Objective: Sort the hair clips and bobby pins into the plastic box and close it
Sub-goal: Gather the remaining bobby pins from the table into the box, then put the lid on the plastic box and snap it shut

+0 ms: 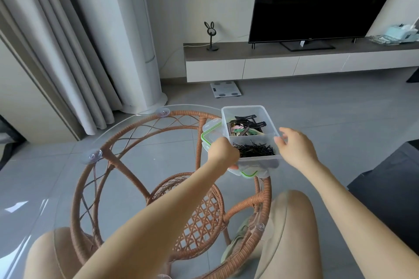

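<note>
A clear plastic box (243, 110) with two compartments sits at the right of the glass table top, resting partly on its green-rimmed lid (209, 137). The far compartment holds several hair clips (246, 124), black and coloured. The near compartment holds a heap of black bobby pins (257, 150). My left hand (223, 152) grips the box's near left edge, fingers curled under it. My right hand (294, 146) touches the right wall of the box with its fingertips, fingers loosely spread.
The round glass table top (127, 133) lies on a rattan frame (140, 129) with suction cups. My knees show below it. Beyond are a TV stand (249, 52) with a television, a bathroom scale (225, 89) on the floor, and curtains at left.
</note>
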### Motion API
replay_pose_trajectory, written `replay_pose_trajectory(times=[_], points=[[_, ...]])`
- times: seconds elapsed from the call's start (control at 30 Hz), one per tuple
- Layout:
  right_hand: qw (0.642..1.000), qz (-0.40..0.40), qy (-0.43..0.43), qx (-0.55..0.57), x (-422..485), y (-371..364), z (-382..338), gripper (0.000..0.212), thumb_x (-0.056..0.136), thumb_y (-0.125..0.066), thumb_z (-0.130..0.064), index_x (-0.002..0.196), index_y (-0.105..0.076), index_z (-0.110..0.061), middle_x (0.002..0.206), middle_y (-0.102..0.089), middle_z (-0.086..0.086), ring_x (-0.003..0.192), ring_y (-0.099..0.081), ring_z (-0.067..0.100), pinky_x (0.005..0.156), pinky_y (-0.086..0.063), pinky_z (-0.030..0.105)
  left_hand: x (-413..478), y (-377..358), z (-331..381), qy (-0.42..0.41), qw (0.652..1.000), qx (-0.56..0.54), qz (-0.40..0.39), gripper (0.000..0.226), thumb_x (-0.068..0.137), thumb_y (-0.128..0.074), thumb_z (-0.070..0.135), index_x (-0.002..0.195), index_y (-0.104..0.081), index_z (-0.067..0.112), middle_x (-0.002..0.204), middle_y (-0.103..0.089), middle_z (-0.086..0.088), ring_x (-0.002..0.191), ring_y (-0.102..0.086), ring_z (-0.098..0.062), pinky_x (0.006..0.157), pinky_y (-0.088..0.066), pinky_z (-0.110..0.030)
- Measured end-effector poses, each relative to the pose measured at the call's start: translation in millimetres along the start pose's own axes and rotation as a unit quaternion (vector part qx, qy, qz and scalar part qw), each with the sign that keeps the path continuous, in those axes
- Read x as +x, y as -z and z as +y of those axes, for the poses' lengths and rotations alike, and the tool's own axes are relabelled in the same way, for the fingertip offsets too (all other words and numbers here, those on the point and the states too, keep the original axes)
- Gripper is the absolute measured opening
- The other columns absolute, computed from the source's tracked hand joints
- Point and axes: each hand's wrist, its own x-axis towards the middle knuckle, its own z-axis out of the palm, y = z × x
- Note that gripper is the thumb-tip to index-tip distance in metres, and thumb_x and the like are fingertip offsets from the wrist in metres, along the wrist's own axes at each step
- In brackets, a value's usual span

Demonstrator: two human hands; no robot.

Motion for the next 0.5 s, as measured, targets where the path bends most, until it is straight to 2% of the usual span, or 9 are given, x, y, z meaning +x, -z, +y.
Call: replay_pose_trajectory(times=[0.1,0.13,0.17,0.2,0.23,0.3,0.37,0.43,0.5], points=[[0.990,-0.032,-0.025,0.132,-2.1,3.3,2.9,0.040,0.092,-0.046,-0.029,0.126,-0.050,-0.007,0.125,-0.058,0.016,0.111,-0.056,0.032,0.096,-0.044,0.043,1.2,21.1,-6.2,-0.021,1.000,0.004,0.021,0.026,0.091,-0.038,0.003,0.069,-0.041,0.014,0.068,-0.053,-0.003,0.077,-0.073,-0.028,0.043,-0.047,-0.033],[0.985,-0.036,-0.030,0.169,-4.0,4.8,1.8,0.040,0.092,-0.046,-0.030,0.125,-0.051,-0.007,0.123,-0.059,0.015,0.108,-0.058,0.031,0.095,-0.045,0.046,-1.1,31.6,-9.5,-0.029,0.999,0.001,0.022,0.020,0.091,-0.040,0.001,0.079,-0.052,0.011,0.079,-0.057,-0.003,0.075,-0.073,-0.027,0.051,-0.054,-0.038],[0.978,-0.041,-0.030,0.204,-6.8,6.6,-0.8,0.040,0.092,-0.047,-0.030,0.123,-0.052,-0.007,0.122,-0.060,0.014,0.103,-0.060,0.030,0.091,-0.048,0.048,-4.2,43.6,-13.9,-0.035,0.999,-0.003,0.029,0.019,0.091,-0.042,0.000,0.096,-0.060,0.005,0.099,-0.062,-0.004,0.067,-0.073,-0.023,0.054,-0.057,-0.038],[0.968,-0.051,-0.031,0.242,-10.8,8.0,-5.1,0.039,0.093,-0.047,-0.030,0.122,-0.052,-0.006,0.119,-0.061,0.012,0.096,-0.063,0.027,0.086,-0.051,0.046,-7.7,56.7,-19.2,-0.042,0.998,-0.008,0.041,0.025,0.091,-0.045,0.000,0.111,-0.060,0.002,0.121,-0.060,-0.006,0.057,-0.071,-0.016,0.053,-0.057,-0.034],[0.958,-0.066,-0.030,0.279,-14.8,8.2,-9.3,0.038,0.093,-0.047,-0.029,0.122,-0.052,-0.005,0.115,-0.062,0.010,0.089,-0.064,0.022,0.078,-0.054,0.040,-11.1,70.7,-26.3,-0.051,0.997,-0.010,0.052,0.029,0.091,-0.048,0.001,0.118,-0.059,0.002,0.132,-0.056,-0.008,0.050,-0.068,-0.012,0.053,-0.058,-0.034],[0.938,-0.103,-0.015,0.329,-23.9,6.8,-20.3,0.032,0.093,-0.046,-0.027,0.119,-0.054,-0.009,0.106,-0.063,0.006,0.081,-0.064,0.016,0.067,-0.054,0.032,-19.6,100.4,-42.5,-0.066,0.996,-0.015,0.063,0.028,0.089,-0.053,0.003,0.117,-0.061,0.003,0.123,-0.062,-0.012,0.052,-0.068,-0.014,0.063,-0.059,-0.045],[0.934,-0.110,0.007,0.340,-32.2,-0.2,-29.8,0.021,0.093,-0.047,-0.025,0.109,-0.056,-0.016,0.099,-0.066,0.006,0.083,-0.063,0.020,0.073,-0.054,0.040,-29.5,127.4,-62.0,-0.070,0.995,-0.026,0.065,0.027,0.088,-0.057,0.002,0.114,-0.062,0.002,0.104,-0.069,-0.012,0.066,-0.070,-0.027,0.060,-0.060,-0.043],[0.961,-0.081,0.034,0.261,-35.2,-12.2,-34.6,0.023,0.092,-0.049,-0.027,0.106,-0.061,-0.013,0.103,-0.068,0.008,0.092,-0.063,0.022,0.086,-0.051,0.044,-39.5,150.1,-83.5,-0.072,0.995,-0.036,0.064,0.024,0.087,-0.057,0.000,0.111,-0.062,0.002,0.092,-0.069,-0.009,0.072,-0.067,-0.030,0.048,-0.059,-0.028],[0.990,-0.078,0.072,0.093,-35.2,-27.3,-35.9,0.037,0.090,-0.050,-0.036,0.119,-0.056,-0.015,0.120,-0.063,0.007,0.109,-0.058,0.023,0.093,-0.046,0.037,-46.9,166.3,-105.0,-0.071,0.996,-0.027,0.055,0.023,0.088,-0.054,-0.003,0.107,-0.062,0.009,0.090,-0.069,-0.006,0.075,-0.066,-0.025,0.044,-0.055,-0.020]])
